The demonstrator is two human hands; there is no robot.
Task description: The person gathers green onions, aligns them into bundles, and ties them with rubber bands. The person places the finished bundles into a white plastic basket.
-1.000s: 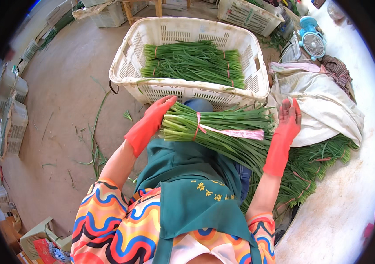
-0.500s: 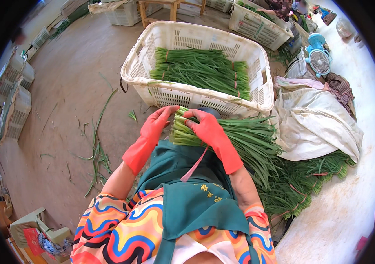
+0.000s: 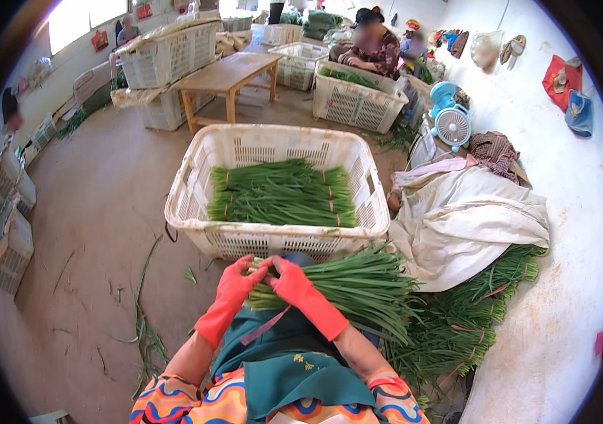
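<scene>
A loose bunch of garlic chives lies across my lap, its pale cut ends to the left and its green leaves fanned to the right. Both of my hands wear coral-red rubber gloves. My left hand closes on the pale ends, fingers curled over their top. Close against it, my right hand grips the bunch from above, and the fingertips of the two meet. A pink tie strip trails from under the bunch onto my green apron. Gloves hide part of the stalks.
Ahead stands a white plastic crate holding tied chive bunches. To the right, more chives lie partly under a pale cloth. A blue fan, a wooden table and a seated co-worker are farther back.
The view has tilted up, showing more of the room. My left fingers have come nearer to my right hand over the cut ends; the bunch stays on my lap.
</scene>
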